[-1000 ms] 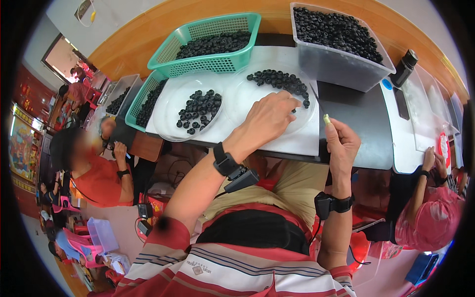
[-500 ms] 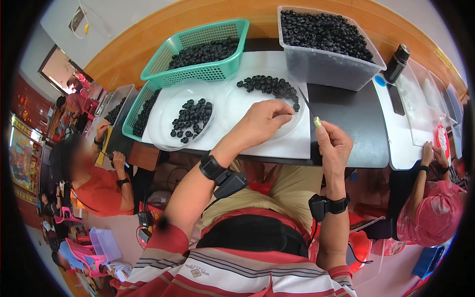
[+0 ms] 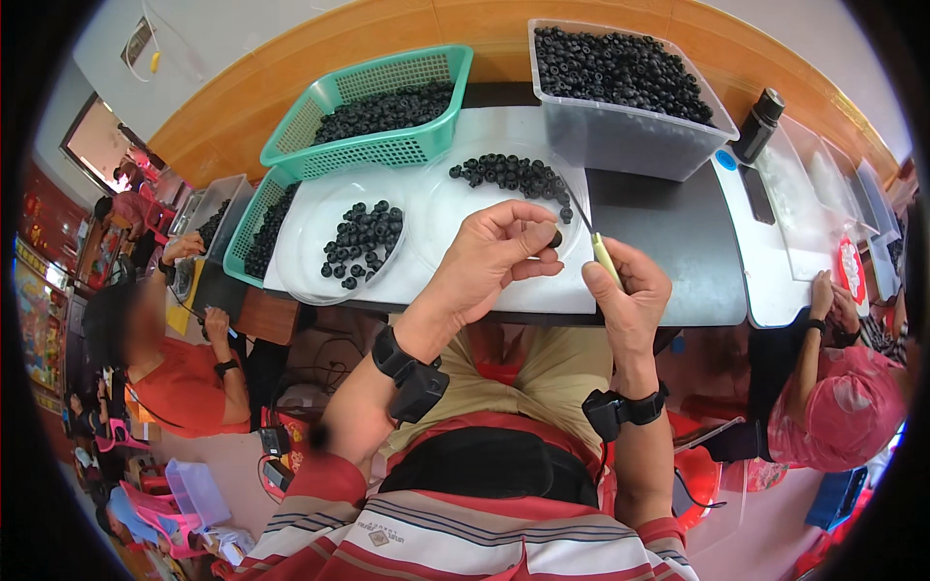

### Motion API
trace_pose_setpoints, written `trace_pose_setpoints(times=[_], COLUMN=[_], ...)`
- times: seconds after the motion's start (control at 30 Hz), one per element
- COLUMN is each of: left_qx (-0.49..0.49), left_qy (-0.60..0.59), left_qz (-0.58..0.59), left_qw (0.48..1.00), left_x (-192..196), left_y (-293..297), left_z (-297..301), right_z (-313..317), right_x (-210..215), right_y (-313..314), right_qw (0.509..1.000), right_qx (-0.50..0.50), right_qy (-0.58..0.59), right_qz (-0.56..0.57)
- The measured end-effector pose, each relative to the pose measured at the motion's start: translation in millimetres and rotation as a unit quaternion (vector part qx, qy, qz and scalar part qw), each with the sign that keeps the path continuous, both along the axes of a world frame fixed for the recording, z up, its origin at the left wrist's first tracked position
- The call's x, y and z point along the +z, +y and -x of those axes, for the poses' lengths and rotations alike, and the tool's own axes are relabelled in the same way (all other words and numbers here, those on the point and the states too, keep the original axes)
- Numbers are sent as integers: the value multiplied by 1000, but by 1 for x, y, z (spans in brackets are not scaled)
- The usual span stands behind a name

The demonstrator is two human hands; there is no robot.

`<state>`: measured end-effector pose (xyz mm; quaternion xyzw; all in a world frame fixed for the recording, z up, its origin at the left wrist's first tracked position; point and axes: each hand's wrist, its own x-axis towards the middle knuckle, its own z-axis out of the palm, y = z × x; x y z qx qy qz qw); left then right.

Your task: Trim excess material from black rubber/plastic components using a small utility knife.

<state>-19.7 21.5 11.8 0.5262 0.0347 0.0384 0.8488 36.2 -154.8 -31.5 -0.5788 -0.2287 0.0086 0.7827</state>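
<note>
My left hand (image 3: 504, 254) is raised over the near edge of the right clear round tray (image 3: 436, 208). A small black ring-shaped part (image 3: 555, 238) is pinched between its thumb and fingers. Just to the right, my right hand (image 3: 632, 298) grips a slim knife-like tool with a yellow-green handle (image 3: 605, 259); its thin dark blade slants up and left, near the held part. An arc of black ring parts (image 3: 518, 174) lies along the far side of that tray. In the left clear round tray (image 3: 300, 266) sits another pile of black ring parts (image 3: 363, 237).
Behind the trays are a green basket (image 3: 387, 153) and a clear bin (image 3: 630, 136), both filled with black parts. A second green basket (image 3: 247, 247) stands at the left. A dark bottle (image 3: 759, 126) and a phone (image 3: 756, 194) are at the right. People sit on both sides.
My left hand has turned and lifted slightly from the tray, now showing a black part in its fingers. My right hand has tilted the tool, exposing more handle. The whole view has shifted slightly.
</note>
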Motion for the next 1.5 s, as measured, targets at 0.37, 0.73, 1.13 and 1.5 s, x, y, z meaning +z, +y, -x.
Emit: trace_pose_setpoints(times=[0.37, 0.73, 1.13, 1.5], left_qx=[-35, 14, 31, 43], left_qy=[9, -6, -39, -52], left_qz=[96, 156, 139, 154], left_qw=[995, 988, 989, 986], left_x=[-3, -10, -16, -13], left_y=[-12, -3, -1, -6], left_z=[17, 21, 20, 26], right_z=[6, 16, 20, 18], right_x=[11, 13, 10, 14], right_y=[10, 5, -4, -3], right_qw=[997, 998, 986, 983], right_qx=[68, 34, 19, 10], right_qy=[37, 6, -114, -146], right_qz=[-28, 58, 117, 112])
